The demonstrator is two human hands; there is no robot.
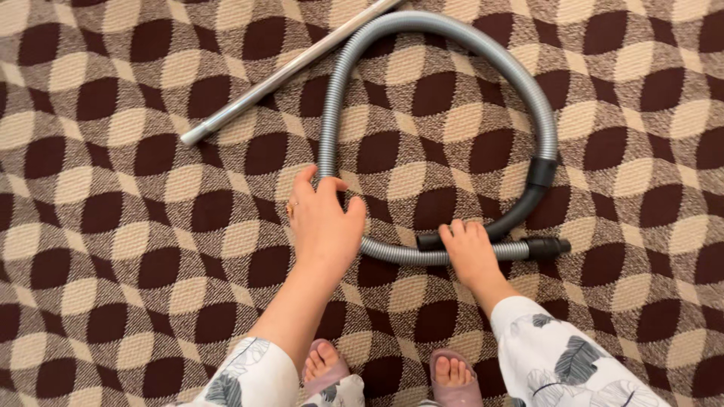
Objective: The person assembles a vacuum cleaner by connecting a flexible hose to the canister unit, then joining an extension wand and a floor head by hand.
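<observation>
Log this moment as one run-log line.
left hand: on grey hose bend | right hand: on hose near black cuff | metal tube: apart, on checked carpet

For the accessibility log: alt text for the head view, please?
Two bare hands press on a grey ribbed vacuum hose looped on a brown-and-cream checked carpet, left hand at the bend, right hand near its black ends. A metal tube lies beside it.

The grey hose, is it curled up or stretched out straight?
Curled up: the grey hose bends round in a loop on the carpet, its ends crossing.
</observation>
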